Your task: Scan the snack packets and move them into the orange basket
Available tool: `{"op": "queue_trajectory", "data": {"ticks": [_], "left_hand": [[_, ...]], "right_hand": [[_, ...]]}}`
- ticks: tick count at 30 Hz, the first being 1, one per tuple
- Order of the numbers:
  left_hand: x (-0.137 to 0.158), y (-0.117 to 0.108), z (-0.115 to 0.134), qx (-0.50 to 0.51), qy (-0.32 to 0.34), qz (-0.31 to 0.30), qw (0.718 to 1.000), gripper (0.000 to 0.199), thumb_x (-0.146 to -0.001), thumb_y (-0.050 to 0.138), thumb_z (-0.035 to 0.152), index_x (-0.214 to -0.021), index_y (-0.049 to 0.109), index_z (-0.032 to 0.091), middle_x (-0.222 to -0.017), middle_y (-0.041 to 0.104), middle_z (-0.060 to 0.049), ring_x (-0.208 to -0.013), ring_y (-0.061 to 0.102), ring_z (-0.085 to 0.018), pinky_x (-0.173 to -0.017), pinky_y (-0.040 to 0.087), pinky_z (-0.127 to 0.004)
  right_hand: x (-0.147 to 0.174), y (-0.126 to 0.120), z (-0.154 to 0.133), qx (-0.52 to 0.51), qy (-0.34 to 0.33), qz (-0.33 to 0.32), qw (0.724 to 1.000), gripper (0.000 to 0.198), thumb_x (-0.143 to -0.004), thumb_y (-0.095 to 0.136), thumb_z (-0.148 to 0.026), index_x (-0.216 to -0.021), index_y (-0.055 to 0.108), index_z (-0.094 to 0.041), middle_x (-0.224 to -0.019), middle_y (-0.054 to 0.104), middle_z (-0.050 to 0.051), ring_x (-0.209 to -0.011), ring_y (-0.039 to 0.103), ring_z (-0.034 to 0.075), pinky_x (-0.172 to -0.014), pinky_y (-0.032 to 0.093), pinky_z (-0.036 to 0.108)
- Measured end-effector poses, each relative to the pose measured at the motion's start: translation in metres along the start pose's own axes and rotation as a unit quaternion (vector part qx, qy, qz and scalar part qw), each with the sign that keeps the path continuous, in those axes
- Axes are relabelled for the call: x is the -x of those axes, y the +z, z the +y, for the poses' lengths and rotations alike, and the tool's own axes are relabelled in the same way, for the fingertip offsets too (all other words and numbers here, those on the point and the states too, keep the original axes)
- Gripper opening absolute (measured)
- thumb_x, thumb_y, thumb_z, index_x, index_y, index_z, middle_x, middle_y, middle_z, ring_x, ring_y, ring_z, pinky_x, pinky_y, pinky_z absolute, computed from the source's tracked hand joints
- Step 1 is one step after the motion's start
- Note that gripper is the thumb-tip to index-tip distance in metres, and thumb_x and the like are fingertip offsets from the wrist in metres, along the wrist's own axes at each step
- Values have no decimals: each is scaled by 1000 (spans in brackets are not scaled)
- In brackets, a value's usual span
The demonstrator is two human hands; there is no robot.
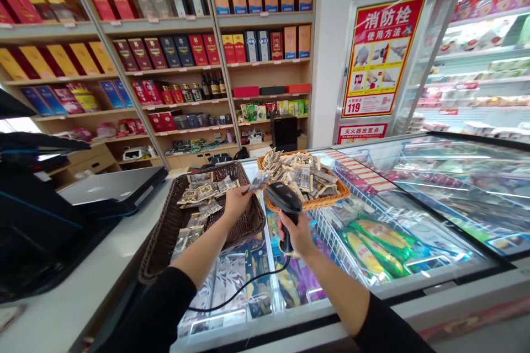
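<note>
My right hand [298, 231] is wrapped round the handle of a black barcode scanner [283, 197], whose head points up and to the left. Between the fingers of my left hand [237, 202] is a small snack packet [259, 180], held in front of the scanner's head. Below my left hand lies a dark brown wicker basket [165, 231] with several similar packets along its left and far parts. Just beyond the scanner, an orange-tan wicker basket [342, 190] is heaped with more packets. The scanner's black cable [244, 288] runs down to the left.
Both baskets rest on a glass-topped chest freezer [414, 281] holding bagged goods. At left, a white counter [95, 276] carries a flat scale-like device [120, 190] and dark checkout equipment [33, 220]. Behind stand wooden shelves [165, 23] of boxes and a fire-hydrant sign [383, 58].
</note>
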State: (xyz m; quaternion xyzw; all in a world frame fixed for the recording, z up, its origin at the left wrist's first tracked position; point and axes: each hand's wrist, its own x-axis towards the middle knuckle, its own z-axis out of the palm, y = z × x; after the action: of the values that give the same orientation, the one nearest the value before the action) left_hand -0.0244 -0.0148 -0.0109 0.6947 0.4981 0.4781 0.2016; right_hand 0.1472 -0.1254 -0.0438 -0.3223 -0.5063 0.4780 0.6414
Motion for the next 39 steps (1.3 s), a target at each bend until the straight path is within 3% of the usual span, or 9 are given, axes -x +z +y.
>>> {"op": "queue_trajectory", "data": {"ticks": [14,19,22,25,27,30,33,36,39], "left_hand": [[6,-1,-1,-27,15,-4,1000,26,-73,64,35,-90,77,20,-77,75,-2,-71,64,-22,-68,46,-28],[-3,-13,15,-98,70,11,993,32,-82,53,31,-104,73,21,-97,73,-5,-89,65,-23,-81,46,-29],[-21,-3,33,-159,122,32,979,38,-87,44,26,-117,66,20,-117,66,-10,-107,59,-24,-93,41,-31],[-34,30,43,-276,113,-85,951,39,-81,47,15,-113,67,19,-107,68,-13,-103,60,-27,-101,34,-41],[-37,55,44,-361,80,-187,910,36,-71,54,9,-101,72,20,-94,71,-13,-99,62,-30,-105,26,-51],[-39,73,43,-428,35,-247,869,35,-66,56,8,-92,74,24,-91,73,-10,-102,61,-32,-105,24,-57],[-45,54,42,-417,19,-253,873,40,-71,53,11,-103,72,28,-107,71,-6,-107,60,-26,-104,34,-41],[-49,7,37,-386,20,-213,897,42,-79,47,17,-115,68,24,-119,67,-4,-111,59,-20,-97,41,-25],[-38,-45,16,-414,-50,-192,888,36,-84,45,26,-107,72,20,-109,71,-7,-106,62,-23,-92,44,-27]], "right_hand": [[0,7,2,-75,27,19,997,36,-74,65,-52,-70,55,-17,-48,49,-5,-34,43,9,-35,34,22],[-15,-7,-1,-180,-1,132,975,38,-69,70,-48,-85,54,-19,-52,50,-7,-35,43,8,-35,35,21],[-25,-17,-1,-216,-14,220,951,39,-67,70,-48,-87,52,-20,-52,49,-8,-35,42,9,-34,34,21],[-30,-23,3,-206,-20,249,946,37,-68,69,-47,-87,52,-20,-51,49,-9,-35,42,9,-34,34,21],[-31,-25,7,-191,-23,255,948,35,-68,69,-46,-84,52,-20,-50,48,-9,-35,42,9,-34,34,22],[-33,-26,12,-177,-11,263,948,31,-69,68,-46,-76,51,-20,-47,46,-8,-34,41,9,-33,34,22],[-33,-25,12,-182,-8,259,949,31,-69,68,-46,-74,51,-20,-46,46,-8,-33,41,9,-33,33,22],[-29,-19,9,-194,-8,223,955,34,-67,70,-46,-80,54,-19,-49,50,-7,-33,42,9,-33,33,22],[-20,-9,8,-201,18,160,966,36,-66,71,-47,-82,56,-18,-50,51,-7,-32,42,8,-33,33,22]]}}
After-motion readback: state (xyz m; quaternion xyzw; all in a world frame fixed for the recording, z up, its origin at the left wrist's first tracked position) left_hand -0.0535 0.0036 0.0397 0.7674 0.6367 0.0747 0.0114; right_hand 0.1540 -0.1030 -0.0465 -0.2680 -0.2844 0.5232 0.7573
